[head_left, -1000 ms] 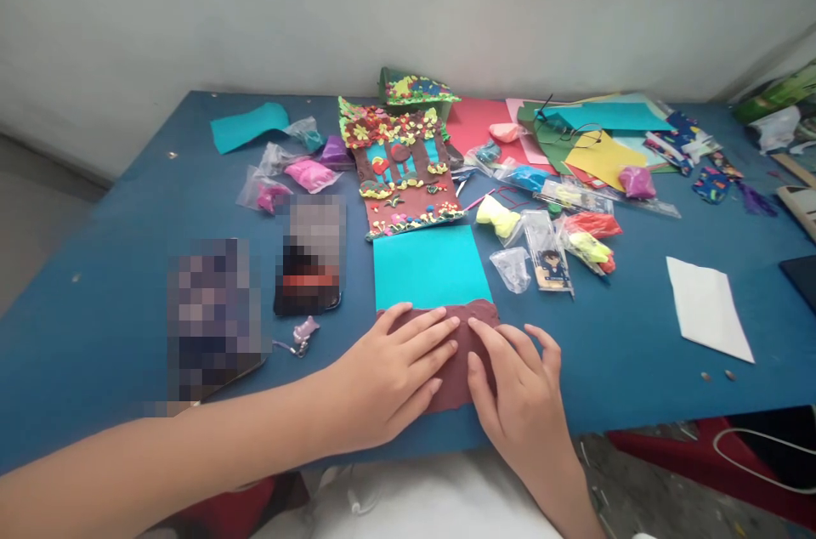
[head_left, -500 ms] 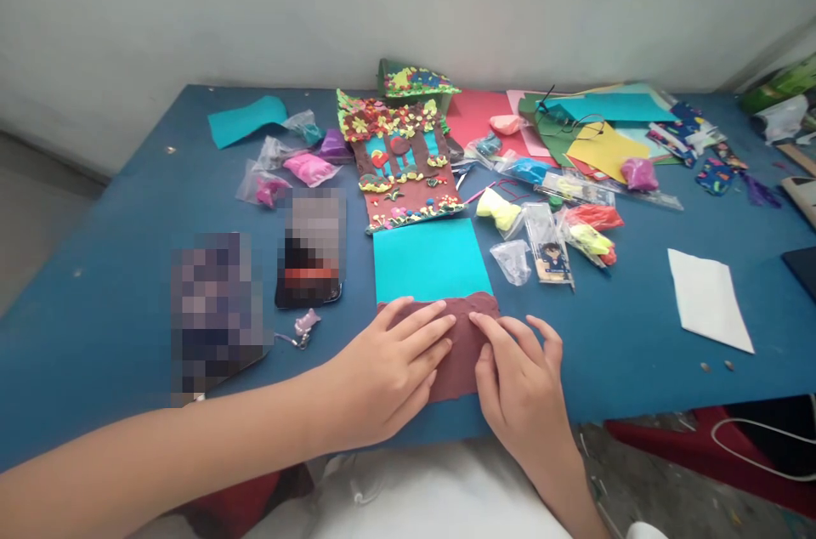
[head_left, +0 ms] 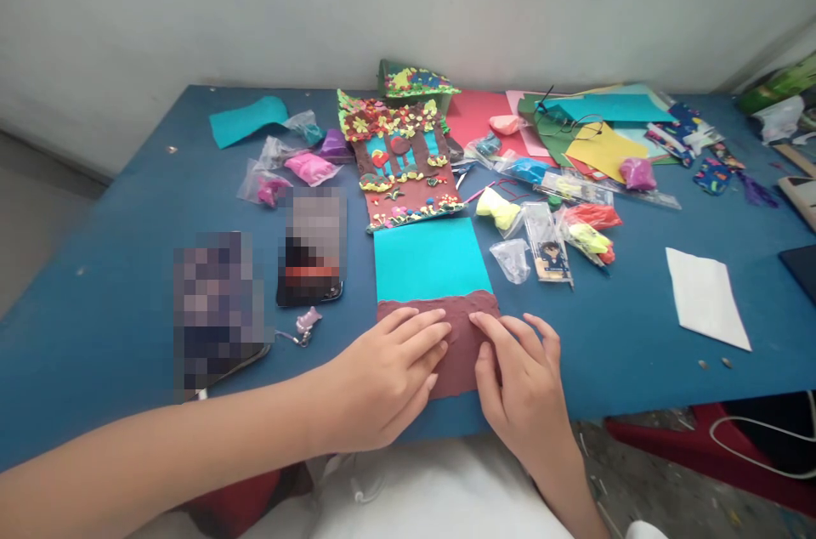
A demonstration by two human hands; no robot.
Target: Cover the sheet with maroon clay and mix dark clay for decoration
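A turquoise paper sheet (head_left: 430, 258) lies near the table's front edge, its lower part covered by a flat layer of brown clay (head_left: 456, 365). My left hand (head_left: 392, 373) lies flat over the left of the clay, fingers stretched out and touching it. On the right side, my right hand (head_left: 526, 373) rests with its index fingertip on the clay and its other fingers spread. Neither hand grips anything. Directly behind the sheet is a decorated clay picture (head_left: 408, 165) with flowers, trees and mushrooms on a brown ground.
Two phones, one dark (head_left: 312, 250) and one blurred (head_left: 220, 309), lie at left beside a small charm (head_left: 308, 320). Bags of pink clay (head_left: 311, 167) and yellow clay (head_left: 498, 209) sit farther back. Coloured paper (head_left: 603, 150) is stacked at back right; a white sheet (head_left: 707, 297) lies at right.
My left hand's fingers have slid slightly down over the clay, baring more of its upper edge. The right hand has barely moved.
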